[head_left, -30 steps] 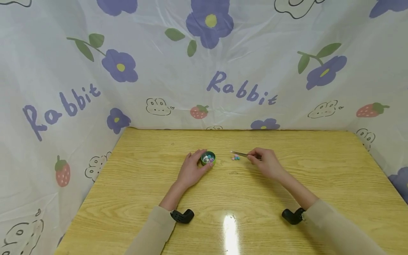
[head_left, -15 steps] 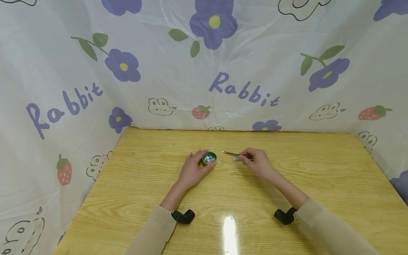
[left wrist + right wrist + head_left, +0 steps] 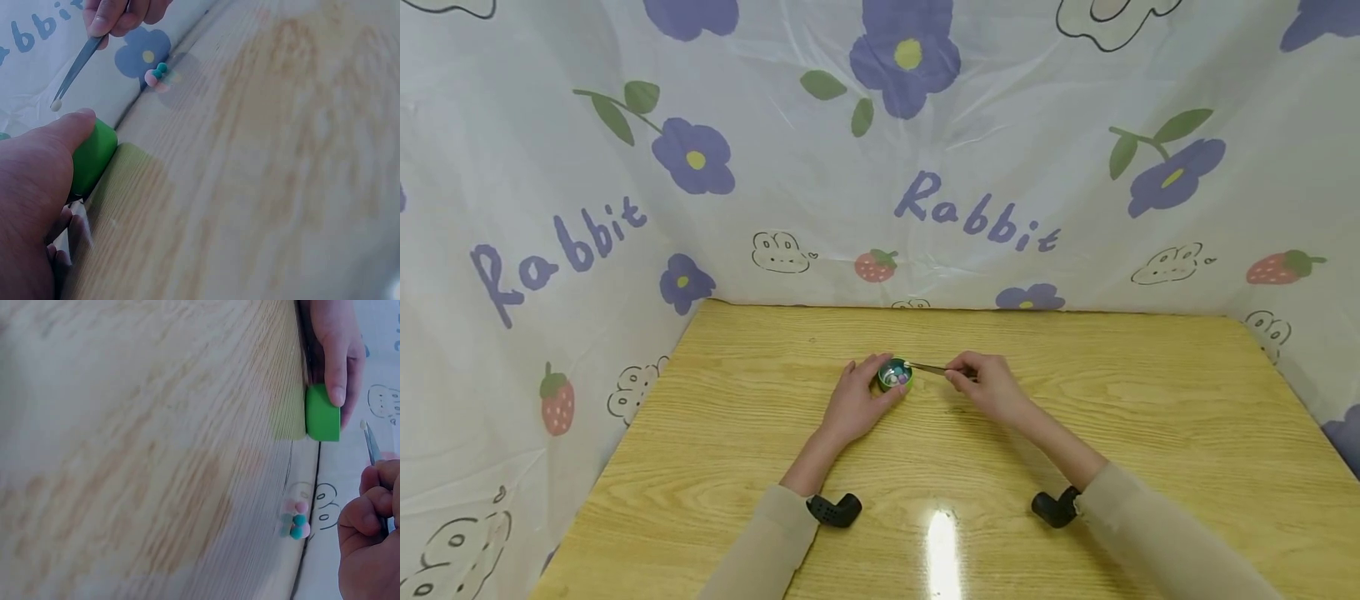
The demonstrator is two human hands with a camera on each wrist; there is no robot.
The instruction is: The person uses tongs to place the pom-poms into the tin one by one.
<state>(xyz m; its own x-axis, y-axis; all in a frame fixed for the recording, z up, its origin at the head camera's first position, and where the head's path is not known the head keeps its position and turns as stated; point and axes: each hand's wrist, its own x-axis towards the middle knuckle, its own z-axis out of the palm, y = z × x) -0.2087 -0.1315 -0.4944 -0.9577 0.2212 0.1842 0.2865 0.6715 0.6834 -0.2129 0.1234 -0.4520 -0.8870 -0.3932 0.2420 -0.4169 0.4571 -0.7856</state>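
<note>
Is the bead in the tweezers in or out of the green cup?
Out: both wrist views show the bead held by the tweezers, above the cup.

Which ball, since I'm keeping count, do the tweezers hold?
The whitish ball in the tweezers' tips; other balls lie on the table or in the green cup.

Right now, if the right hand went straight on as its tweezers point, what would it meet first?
Probably the left hand, across the green container; the white bead looks higher, though depth is unclear and the container might come first.
</note>
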